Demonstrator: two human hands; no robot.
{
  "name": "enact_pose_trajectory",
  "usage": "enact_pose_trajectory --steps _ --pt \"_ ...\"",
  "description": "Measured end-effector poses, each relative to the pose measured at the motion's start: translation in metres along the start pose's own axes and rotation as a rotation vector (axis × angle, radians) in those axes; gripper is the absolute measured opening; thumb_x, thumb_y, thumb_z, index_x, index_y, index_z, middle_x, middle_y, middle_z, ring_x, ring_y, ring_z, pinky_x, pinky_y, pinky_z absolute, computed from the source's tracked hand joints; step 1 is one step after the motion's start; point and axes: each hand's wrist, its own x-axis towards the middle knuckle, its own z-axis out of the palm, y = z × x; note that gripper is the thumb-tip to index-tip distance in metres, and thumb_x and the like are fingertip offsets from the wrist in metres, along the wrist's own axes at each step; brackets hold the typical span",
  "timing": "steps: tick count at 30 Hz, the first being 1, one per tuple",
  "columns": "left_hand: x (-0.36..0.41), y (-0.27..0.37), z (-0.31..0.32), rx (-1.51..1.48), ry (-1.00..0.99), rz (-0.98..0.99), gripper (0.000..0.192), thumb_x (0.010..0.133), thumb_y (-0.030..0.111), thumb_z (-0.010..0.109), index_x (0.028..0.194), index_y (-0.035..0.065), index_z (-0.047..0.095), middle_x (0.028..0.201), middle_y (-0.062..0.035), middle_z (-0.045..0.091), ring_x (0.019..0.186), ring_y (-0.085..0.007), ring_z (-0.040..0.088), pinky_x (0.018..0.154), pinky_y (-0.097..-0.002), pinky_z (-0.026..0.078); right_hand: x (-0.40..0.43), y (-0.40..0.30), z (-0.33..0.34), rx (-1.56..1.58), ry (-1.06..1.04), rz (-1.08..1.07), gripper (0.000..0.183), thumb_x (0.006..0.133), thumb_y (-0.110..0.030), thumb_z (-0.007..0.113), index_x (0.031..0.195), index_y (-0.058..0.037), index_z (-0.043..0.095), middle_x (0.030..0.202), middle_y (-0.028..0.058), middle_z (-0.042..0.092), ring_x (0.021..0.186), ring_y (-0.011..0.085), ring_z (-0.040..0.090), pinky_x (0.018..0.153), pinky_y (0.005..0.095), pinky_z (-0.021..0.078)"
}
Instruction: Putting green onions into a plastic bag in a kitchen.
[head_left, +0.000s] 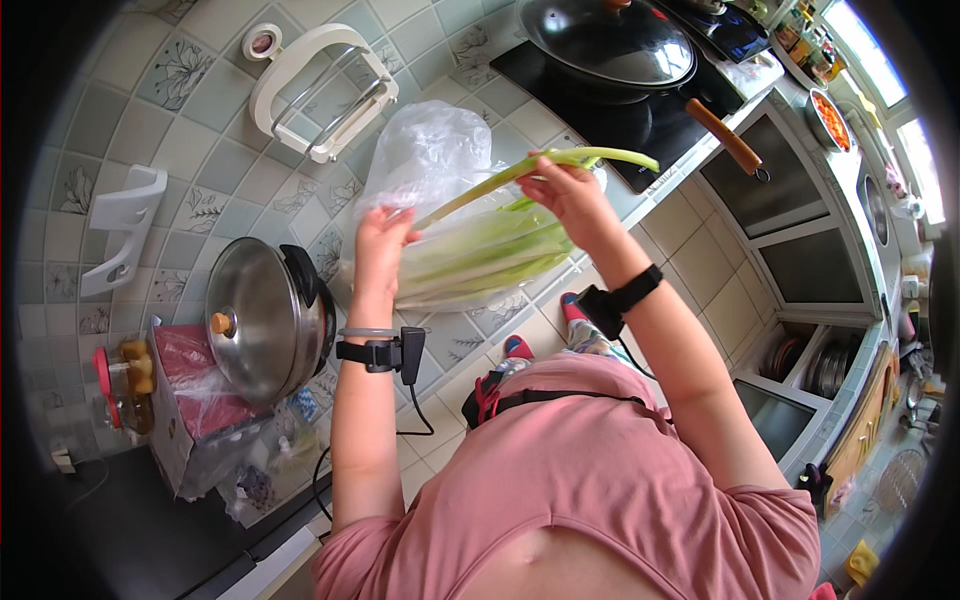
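Observation:
My right hand (566, 196) pinches a long green vegetable stalk (491, 182) near its upper end, and the pale green tip sticks out past the fingers to the right. The stalk slants down to my left hand (381, 247), whose thumb and fingertips close around its lower end. Beneath the stalk, a clear plastic bag (431, 146) lies on the tiled counter, its loose part puffed up towards the wall. Several more long stalks (487, 259), green to whitish, show through the bag's film below and between my hands.
A black induction hob (592, 127) carries a lidded wok (615, 45); its wooden handle (724, 139) juts over the counter edge. On the left stands a lidded steel pot (255, 322) beside a box with red plastic (202, 375). A white rack (322, 90) hangs on the wall.

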Motion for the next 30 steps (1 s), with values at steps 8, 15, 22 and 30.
enact_pose_trajectory --steps 8,15,22,30 --pt "0.000 0.006 -0.002 0.025 -0.051 -0.028 0.023 0.096 0.021 0.055 0.097 -0.0002 0.065 0.093 -0.0061 0.067 0.084 -0.0106 0.061 0.066 -0.0240 0.049 0.003 -0.064 -0.032 0.074 -0.022 -0.245 0.028 0.099 -0.020 0.047 0.117 0.0007 0.054 0.103 0.0122 0.063 0.091 0.0179 0.065 0.086 0.0306 0.0537" --pt "-0.019 0.056 0.049 0.259 -0.171 0.619 0.022 0.093 0.014 0.057 0.109 0.0005 0.063 0.097 -0.0093 0.064 0.076 -0.0138 0.059 0.065 -0.0247 0.049 -0.006 -0.132 -0.037 -0.041 0.006 -0.482 0.029 0.099 -0.022 0.048 0.119 -0.0019 0.055 0.104 0.0093 0.062 0.097 0.0173 0.062 0.086 0.0321 0.0533" --pt "-0.019 0.096 0.106 0.576 -0.194 0.993 0.035 0.085 0.007 0.064 0.118 0.0020 0.059 0.116 -0.0154 0.061 0.105 -0.0324 0.057 0.092 -0.0376 0.044 -0.031 -0.180 0.003 -0.195 -0.151 -0.563 0.031 0.101 -0.025 0.043 0.120 -0.0035 0.055 0.100 0.0077 0.063 0.095 0.0153 0.062 0.085 0.0296 0.0527" --pt "-0.036 0.088 0.119 0.105 -0.266 0.430 0.028 0.087 0.008 0.065 0.113 -0.0024 0.060 0.094 -0.0083 0.068 0.084 -0.0134 0.062 0.075 -0.0273 0.049 -0.051 -0.168 0.027 -0.299 -0.024 -0.567 0.039 0.094 -0.024 0.058 0.124 -0.0012 0.051 0.098 0.0039 0.062 0.085 0.0115 0.061 0.074 0.0245 0.0504"
